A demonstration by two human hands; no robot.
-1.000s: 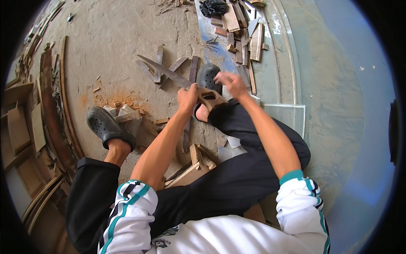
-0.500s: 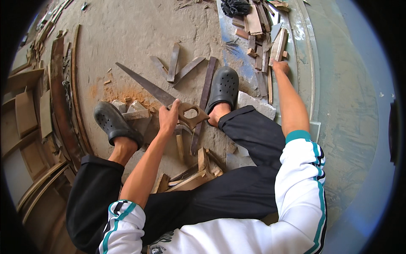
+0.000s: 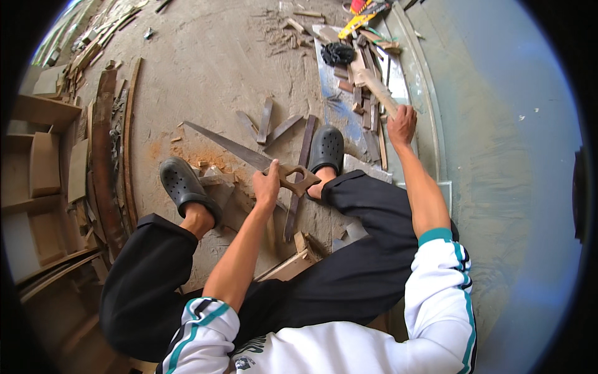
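My left hand is closed on a handsaw where its blade meets the wooden handle. The blade points up and left over the floor, between my two clogs. Out to the right, my right hand grips the near end of a pale wood piece. That piece tilts away above a pile of wood offcuts. Beside the saw handle runs a long dark wooden strip. Three short wood pieces lie fanned out beyond the saw. A hammer's handle shows partly below my left hand.
Black clogs are on my feet. Planks and wooden frames line the left side. A black plastic bundle and a yellow tool lie at the far right. Sawdust and small blocks are near my left foot.
My right hand has raised the pale wood piece from the pile and tilted it. My left hand still holds the saw. The view has shifted, showing more of the far floor.
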